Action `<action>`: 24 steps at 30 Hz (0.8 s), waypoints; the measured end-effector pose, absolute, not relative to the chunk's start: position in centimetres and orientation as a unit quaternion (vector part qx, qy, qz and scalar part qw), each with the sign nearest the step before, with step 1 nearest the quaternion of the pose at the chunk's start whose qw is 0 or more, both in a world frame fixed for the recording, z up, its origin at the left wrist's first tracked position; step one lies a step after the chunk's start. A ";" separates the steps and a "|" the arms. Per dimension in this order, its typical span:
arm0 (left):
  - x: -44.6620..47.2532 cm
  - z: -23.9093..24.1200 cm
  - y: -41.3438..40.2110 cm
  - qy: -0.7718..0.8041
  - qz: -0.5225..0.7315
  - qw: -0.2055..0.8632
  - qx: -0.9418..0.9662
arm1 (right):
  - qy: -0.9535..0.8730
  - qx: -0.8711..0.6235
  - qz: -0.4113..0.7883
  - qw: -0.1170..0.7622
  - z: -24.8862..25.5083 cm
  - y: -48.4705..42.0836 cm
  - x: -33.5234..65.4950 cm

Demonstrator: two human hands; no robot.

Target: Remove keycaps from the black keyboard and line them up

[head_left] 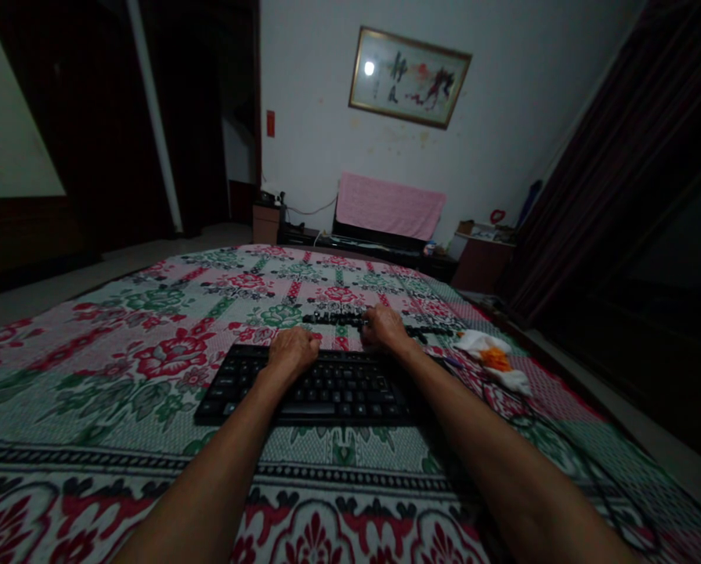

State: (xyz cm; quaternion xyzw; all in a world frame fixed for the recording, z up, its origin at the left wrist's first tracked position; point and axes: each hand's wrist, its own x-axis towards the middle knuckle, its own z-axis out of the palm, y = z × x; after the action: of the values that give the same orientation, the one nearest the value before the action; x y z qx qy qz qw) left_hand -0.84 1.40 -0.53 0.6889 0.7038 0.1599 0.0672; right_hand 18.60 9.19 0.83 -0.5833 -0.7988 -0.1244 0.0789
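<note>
A black computer keyboard [332, 392] lies flat on the patterned bedspread in front of me. My left hand [294, 348] rests over its upper left part, with the fingers curled closed. Whatever is under or in those fingers is hidden. Behind the keyboard, small loose black pieces that look like keycaps [335, 319] are strung out in a row. My right hand [384, 325] is at this row, its fingers bent together in a pinch among the pieces. I cannot make out what they hold. More black pieces [435, 332] lie to the right of that hand.
A floral bedspread [168, 352] covers the bed. Right of the keyboard lie a white and orange cloth item [494, 359] and a dark cable [585, 462]. Beyond the bed are a pink towel [390, 205] over a dark panel and low cabinets [482, 262].
</note>
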 end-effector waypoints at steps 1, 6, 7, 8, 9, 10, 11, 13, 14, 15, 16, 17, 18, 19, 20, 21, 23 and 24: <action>-0.8 -0.5 1.4 0.702 0.161 0.068 0.690 | -0.796 -0.587 -0.113 0.100 1.0 9.1 18.9; -0.9 -0.7 1.5 0.701 0.162 0.068 0.691 | -0.764 -0.585 -0.017 0.271 1.8 8.1 20.6; -1.0 -0.8 1.5 0.702 0.161 0.068 0.691 | -0.759 -0.573 0.014 0.310 1.9 7.7 20.9; -1.0 -0.7 1.5 0.700 0.159 0.068 0.693 | -0.754 -0.556 0.051 0.347 2.1 7.3 21.1; -1.1 -0.6 1.5 0.697 0.156 0.069 0.696 | -0.749 -0.536 0.094 0.379 2.2 6.8 21.2; -1.2 -0.5 1.5 0.692 0.153 0.073 0.702 | -0.741 -0.515 0.141 0.406 2.3 6.2 21.2; -1.4 -0.4 1.5 0.683 0.150 0.080 0.710 | -0.731 -0.497 0.189 0.428 2.4 5.6 21.1; -1.7 0.0 1.4 0.664 0.143 0.099 0.727 | -0.702 -0.478 0.272 0.452 2.4 4.4 20.7; -1.8 0.2 1.3 0.656 0.141 0.109 0.734 | -0.689 -0.474 0.299 0.459 2.4 3.9 20.4; -2.0 0.3 1.3 0.650 0.141 0.118 0.738 | -0.680 -0.471 0.320 0.462 2.4 3.4 20.1; -2.1 0.5 1.2 0.646 0.140 0.126 0.740 | -0.675 -0.469 0.337 0.460 2.3 3.0 19.9; -2.1 0.6 1.1 0.645 0.139 0.131 0.740 | -0.673 -0.467 0.351 0.454 2.2 2.6 19.6; -2.2 0.7 1.0 0.645 0.136 0.134 0.740 | -0.673 -0.466 0.363 0.445 2.1 2.4 19.4; -2.2 0.8 1.0 0.645 0.133 0.132 0.741 | -0.674 -0.465 0.374 0.435 1.9 2.1 19.2; -2.2 0.7 1.0 0.643 0.131 0.128 0.744 | -0.675 -0.465 0.384 0.426 1.8 1.9 19.1; -2.2 0.7 1.0 0.641 0.130 0.122 0.746 | -0.674 -0.467 0.390 0.419 1.8 1.8 18.9; -2.2 0.5 1.0 0.635 0.130 0.117 0.752 | -0.669 -0.472 0.401 0.411 1.7 1.5 18.8; -2.2 0.4 1.1 0.634 0.131 0.119 0.753 | -0.667 -0.475 0.405 0.406 1.6 1.4 18.7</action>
State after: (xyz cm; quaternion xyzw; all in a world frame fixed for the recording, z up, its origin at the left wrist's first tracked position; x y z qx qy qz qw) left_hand -2.22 1.12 0.43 0.7532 0.6336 0.1308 0.1191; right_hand 18.73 1.40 1.62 -0.4747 -0.6674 0.4051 0.4064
